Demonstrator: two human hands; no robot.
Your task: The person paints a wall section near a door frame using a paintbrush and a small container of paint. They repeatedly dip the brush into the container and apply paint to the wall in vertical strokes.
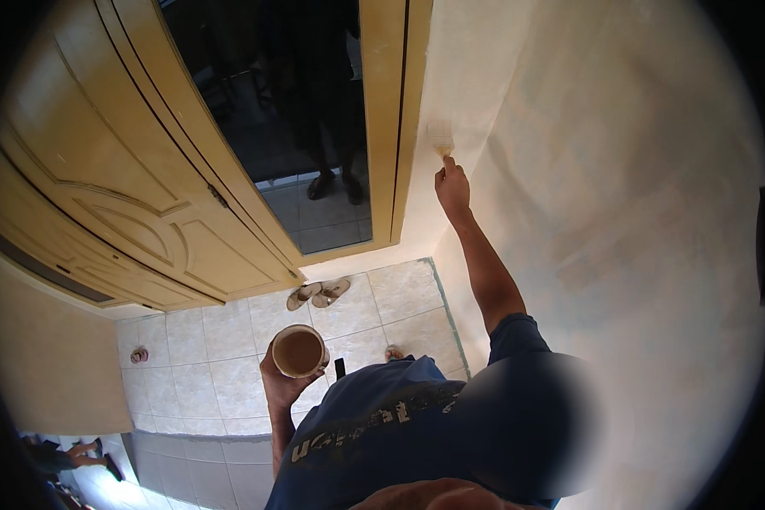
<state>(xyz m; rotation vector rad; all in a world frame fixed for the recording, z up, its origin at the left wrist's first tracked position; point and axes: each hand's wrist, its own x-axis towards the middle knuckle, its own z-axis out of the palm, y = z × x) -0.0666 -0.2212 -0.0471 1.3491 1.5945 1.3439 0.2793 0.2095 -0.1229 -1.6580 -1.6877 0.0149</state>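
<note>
My left hand is wrapped round a round tub with a pale rim, held at waist height over the floor. Brownish liquid, which looks like paint, fills the part of the tub I can see into. Stretched out ahead, my right hand grips a paintbrush by its handle. The bristles are blurred and lie at the pale wall, on the narrow strip between the door frame and the corner. Whether they press on the wall I cannot tell.
A yellowish wooden door with a dark glass panel stands ahead left. Sandals lie on the tiled floor, near a small dark object. Blotchy wall rises on my right. Another person's legs show lower left.
</note>
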